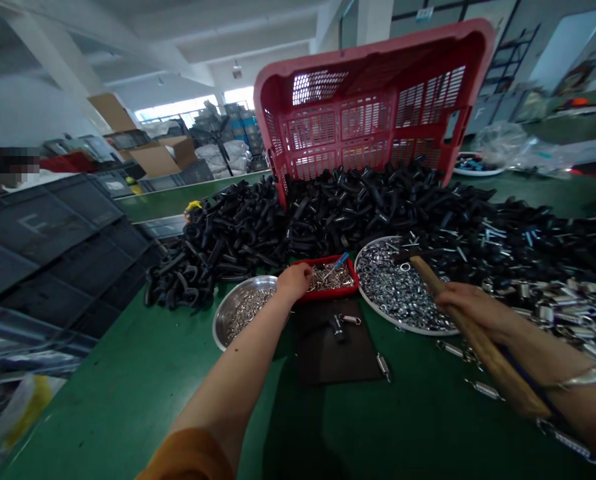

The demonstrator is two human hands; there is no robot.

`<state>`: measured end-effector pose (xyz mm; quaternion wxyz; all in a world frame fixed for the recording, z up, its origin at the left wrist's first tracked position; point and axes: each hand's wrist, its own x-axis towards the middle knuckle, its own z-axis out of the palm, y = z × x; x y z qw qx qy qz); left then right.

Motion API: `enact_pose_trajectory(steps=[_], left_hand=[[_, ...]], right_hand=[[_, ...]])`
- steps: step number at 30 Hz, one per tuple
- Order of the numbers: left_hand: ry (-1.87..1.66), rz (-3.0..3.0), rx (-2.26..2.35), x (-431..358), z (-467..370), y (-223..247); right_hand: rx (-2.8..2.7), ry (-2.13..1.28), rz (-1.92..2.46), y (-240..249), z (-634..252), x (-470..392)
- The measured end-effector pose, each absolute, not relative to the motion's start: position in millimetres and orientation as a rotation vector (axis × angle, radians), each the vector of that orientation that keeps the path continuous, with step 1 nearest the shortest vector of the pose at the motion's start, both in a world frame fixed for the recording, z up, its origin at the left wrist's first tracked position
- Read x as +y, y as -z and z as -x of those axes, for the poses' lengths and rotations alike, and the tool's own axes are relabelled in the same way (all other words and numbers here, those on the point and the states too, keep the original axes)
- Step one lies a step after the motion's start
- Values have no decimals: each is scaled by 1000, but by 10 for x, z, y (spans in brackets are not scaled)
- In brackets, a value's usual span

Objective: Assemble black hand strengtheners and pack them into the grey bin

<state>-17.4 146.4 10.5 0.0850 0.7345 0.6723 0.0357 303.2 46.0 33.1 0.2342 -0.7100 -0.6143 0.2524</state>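
My left hand [295, 281] reaches over the left end of a red tray [331, 293] of small metal pins. Its fingers are pressed together, and whatever they hold is hidden. My right hand [471, 305] is wrapped round the wooden handle of a hammer [493, 363], whose dark head lies over a wide round tray [407, 327] full of small shiny metal parts. Between the hands, a black plastic part [338, 328] with a spring [351, 320] beside it rests on a dark square mat [335, 367]. A metal bowl [221, 323] of small parts stands under my left forearm.
Behind the trays spreads a large heap of black plastic parts [358, 207], with a tipped red crate [343, 127] over it. Springs [568, 310] are piled on the right, with several loose on the green table [188, 393]. Grey crates [43, 247] stand at left; a person is partly visible behind them.
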Motion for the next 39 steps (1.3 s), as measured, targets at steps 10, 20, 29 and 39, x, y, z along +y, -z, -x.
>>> enact_pose_trajectory(steps=[10, 20, 29, 39], left_hand=[[-80, -2252, 1940, 1523, 97, -123], [-301, -2282, 1772, 1162, 189, -201], [-462, -2188, 1547, 657, 22, -187], [-448, -2275, 1649, 729, -59, -14]], right_hand=[[-1282, -865, 1574, -513, -2797, 99], [-1236, -1117, 1644, -215, -2782, -277], [-1212, -1183, 1556, 51, -2783, -325], [-1225, -1177, 1492, 87, -2818, -311]])
